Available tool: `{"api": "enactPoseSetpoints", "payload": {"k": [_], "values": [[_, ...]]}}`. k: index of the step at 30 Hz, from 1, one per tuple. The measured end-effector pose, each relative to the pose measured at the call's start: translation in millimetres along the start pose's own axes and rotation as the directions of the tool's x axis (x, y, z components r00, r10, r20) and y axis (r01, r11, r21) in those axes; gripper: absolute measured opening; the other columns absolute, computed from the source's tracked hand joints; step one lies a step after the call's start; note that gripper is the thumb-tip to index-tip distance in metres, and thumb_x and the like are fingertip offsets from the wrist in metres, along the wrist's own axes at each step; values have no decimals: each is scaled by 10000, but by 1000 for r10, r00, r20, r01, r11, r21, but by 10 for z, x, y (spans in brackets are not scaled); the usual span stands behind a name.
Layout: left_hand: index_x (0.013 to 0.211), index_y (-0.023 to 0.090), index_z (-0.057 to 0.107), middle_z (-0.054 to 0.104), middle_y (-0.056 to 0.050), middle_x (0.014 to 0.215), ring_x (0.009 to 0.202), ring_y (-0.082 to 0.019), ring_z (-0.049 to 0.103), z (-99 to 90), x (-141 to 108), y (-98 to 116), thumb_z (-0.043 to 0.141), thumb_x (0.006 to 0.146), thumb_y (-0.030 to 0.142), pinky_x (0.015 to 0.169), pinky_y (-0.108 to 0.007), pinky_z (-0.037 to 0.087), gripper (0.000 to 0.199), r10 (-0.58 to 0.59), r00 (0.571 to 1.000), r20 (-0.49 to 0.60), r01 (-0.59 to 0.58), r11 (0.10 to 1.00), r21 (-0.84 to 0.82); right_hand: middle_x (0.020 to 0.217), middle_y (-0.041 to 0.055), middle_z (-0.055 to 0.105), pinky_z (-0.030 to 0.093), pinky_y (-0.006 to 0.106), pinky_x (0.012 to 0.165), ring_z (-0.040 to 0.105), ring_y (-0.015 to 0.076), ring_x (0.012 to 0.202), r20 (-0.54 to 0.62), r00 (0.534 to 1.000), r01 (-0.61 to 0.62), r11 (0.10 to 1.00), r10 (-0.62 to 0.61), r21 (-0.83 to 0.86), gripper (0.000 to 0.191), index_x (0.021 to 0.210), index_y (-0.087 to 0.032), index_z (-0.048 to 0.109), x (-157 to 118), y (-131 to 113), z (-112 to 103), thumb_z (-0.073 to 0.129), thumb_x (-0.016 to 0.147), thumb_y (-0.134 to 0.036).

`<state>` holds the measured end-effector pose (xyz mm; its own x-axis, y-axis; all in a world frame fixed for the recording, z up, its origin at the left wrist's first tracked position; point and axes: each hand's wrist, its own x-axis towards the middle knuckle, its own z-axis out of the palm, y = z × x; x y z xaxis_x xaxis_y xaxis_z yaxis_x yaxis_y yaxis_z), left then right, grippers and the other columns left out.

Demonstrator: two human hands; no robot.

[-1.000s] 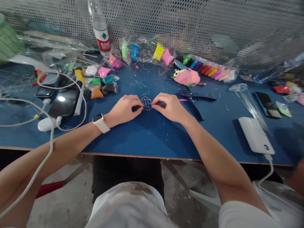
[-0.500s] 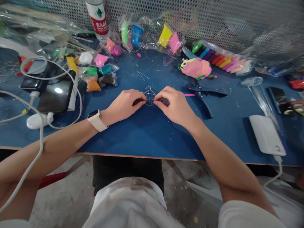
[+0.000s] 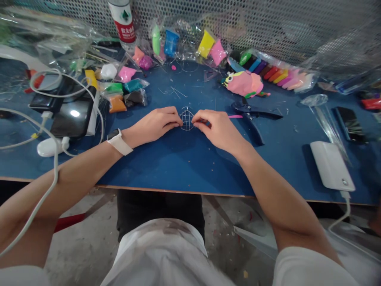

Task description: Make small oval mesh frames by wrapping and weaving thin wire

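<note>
Between my two hands is a small rounded wire frame (image 3: 187, 119) made of thin silvery wires crossing in a grid, low over the blue table. My left hand (image 3: 162, 122) pinches its left edge with thumb and forefinger. On the opposite edge, my right hand (image 3: 214, 128) grips it the same way, fingers curled and the tips together. Several loose wire pieces (image 3: 177, 93) lie on the table beyond the frame. Right of my right hand rest dark-handled pliers (image 3: 253, 115) and a thin pink strip (image 3: 235, 116).
A pink clay figure (image 3: 244, 83) sits behind the pliers. Bagged coloured clay (image 3: 116, 103) and a water bottle (image 3: 124, 24) stand at the back left. A white cable (image 3: 55, 171) crosses over my left forearm. A white power bank (image 3: 331, 165) lies at right.
Both hands stay on the wire frame with only slight finger shifts. The whole view has moved a little. At the far right, another person's hand has left the dark phone.
</note>
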<state>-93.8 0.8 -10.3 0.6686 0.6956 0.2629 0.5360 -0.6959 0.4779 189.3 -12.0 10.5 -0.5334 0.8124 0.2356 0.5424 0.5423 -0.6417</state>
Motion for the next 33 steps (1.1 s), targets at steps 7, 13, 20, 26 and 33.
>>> {"api": "enactPoseSetpoints", "payload": {"k": [7, 13, 20, 26, 33], "values": [[1223, 192, 827, 778, -149, 1226, 994, -269, 733, 74, 24, 12, 486, 1179, 215, 887, -415, 578, 345, 21, 1000, 9, -22, 983, 181, 1165, 72, 802, 530, 412, 855, 721, 261, 963, 25, 993, 120, 975, -118, -189, 250, 1152, -290, 830, -34, -15, -22, 589, 1185, -235], [1179, 184, 801, 744, -140, 1164, 937, -267, 686, 158, 42, 39, 542, 1163, 183, 830, -410, 505, 259, -8, 1000, -15, 12, 960, 281, 1208, 83, 804, 425, 394, 716, 685, 243, 951, 128, 958, 288, 864, -258, -412, 425, 1198, -287, 855, -60, -121, 12, 465, 1178, -121], [1205, 193, 802, 750, -140, 1198, 986, -271, 708, 94, -1, 103, 557, 1139, 182, 855, -405, 539, 254, 7, 999, -31, 0, 976, 218, 1253, 79, 869, 578, 431, 884, 759, 286, 1086, 156, 948, 306, 926, -276, -221, 306, 1178, -278, 851, -35, -126, 68, 551, 1190, -217], [1202, 179, 775, 773, -96, 1205, 891, -188, 724, 40, -42, 140, 593, 968, 38, 822, -329, 570, 329, 7, 992, -128, -10, 1000, -23, 989, 46, 867, 610, 395, 828, 767, 233, 844, -163, 986, 16, 1000, -14, 14, 161, 1020, -246, 849, -41, -145, 53, 698, 1078, -245], [1144, 180, 813, 816, -99, 1147, 938, -205, 752, 46, -33, 197, 672, 1004, 165, 859, -345, 586, 199, 29, 993, -113, -39, 995, -93, 848, 40, 868, 618, 346, 686, 745, 177, 665, -183, 966, -126, 948, 184, 293, 126, 942, -196, 869, -1, -114, 58, 766, 949, -269]]}}
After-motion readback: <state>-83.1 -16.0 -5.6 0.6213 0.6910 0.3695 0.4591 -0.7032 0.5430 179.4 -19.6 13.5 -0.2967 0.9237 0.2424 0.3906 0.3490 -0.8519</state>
